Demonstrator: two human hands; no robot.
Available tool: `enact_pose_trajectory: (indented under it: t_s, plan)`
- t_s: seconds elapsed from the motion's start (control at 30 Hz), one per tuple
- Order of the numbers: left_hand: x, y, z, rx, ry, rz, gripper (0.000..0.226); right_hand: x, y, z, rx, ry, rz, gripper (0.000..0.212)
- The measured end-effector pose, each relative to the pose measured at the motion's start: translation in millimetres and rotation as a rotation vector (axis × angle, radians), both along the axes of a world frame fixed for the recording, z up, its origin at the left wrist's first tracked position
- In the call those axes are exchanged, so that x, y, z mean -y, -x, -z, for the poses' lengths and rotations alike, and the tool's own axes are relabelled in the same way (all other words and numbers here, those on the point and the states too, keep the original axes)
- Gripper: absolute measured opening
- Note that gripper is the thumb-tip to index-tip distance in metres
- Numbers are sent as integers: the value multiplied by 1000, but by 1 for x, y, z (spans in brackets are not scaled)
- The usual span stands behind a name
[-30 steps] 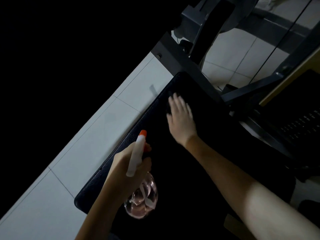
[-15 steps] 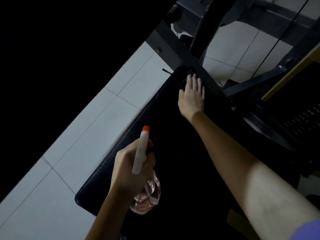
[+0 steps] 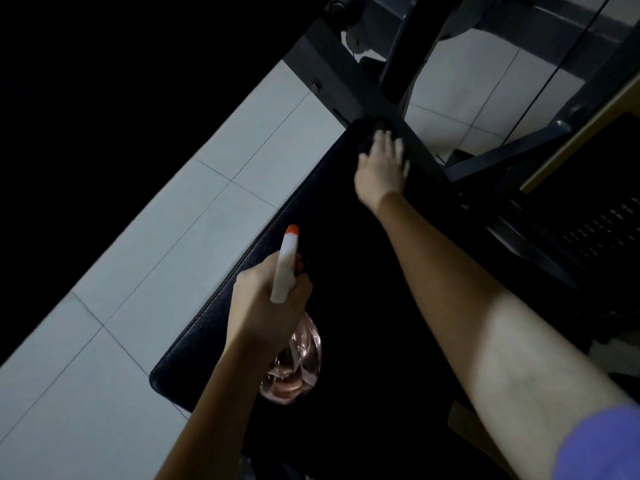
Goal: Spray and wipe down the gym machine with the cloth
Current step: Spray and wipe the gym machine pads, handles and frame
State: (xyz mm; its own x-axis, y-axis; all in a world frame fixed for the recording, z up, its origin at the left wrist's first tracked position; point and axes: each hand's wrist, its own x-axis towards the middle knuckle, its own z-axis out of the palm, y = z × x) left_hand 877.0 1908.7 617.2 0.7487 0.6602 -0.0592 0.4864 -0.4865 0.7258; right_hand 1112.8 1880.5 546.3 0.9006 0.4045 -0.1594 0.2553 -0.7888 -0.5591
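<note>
A person leans over the black padded bench (image 3: pixel 349 306) of a gym machine, both arms stretched along it. The right hand (image 3: pixel 381 168) presses a dark cloth (image 3: pixel 373 132) onto the far end of the pad, where the padding meets a slanting grey metal bar (image 3: pixel 346 81) of the frame. Its fingers appear to lie flat on the cloth, though blur and dim light make this hard to confirm. The left hand (image 3: pixel 266 306) grips a spray bottle (image 3: pixel 286 265) by the neck, fingers wrapped round it. The bottle's white, orange-tipped nozzle points up the bench, and its clear, pinkish body hangs below the fist, above the pad's near end. Pale floor tiles (image 3: pixel 173 254) run along the bench's left edge. More frame struts (image 3: pixel 498 157), a thin cable (image 3: pixel 554 74) and a perforated black panel (image 3: pixel 606 230) crowd the right side, just beyond the wiping hand. A purple sleeve (image 3: pixel 602 445) shows at the lower right corner.
</note>
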Motion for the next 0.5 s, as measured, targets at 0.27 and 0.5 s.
enact_pose_trajectory:
  t_s: [0.27,0.5]
  plan:
    - [0,7,-1,51,27,-18,31,57,32,29,302,115,-539,57]
    - [0,10,6,102,-38,33,24,-10,-49,-2,-21,44,-68,54]
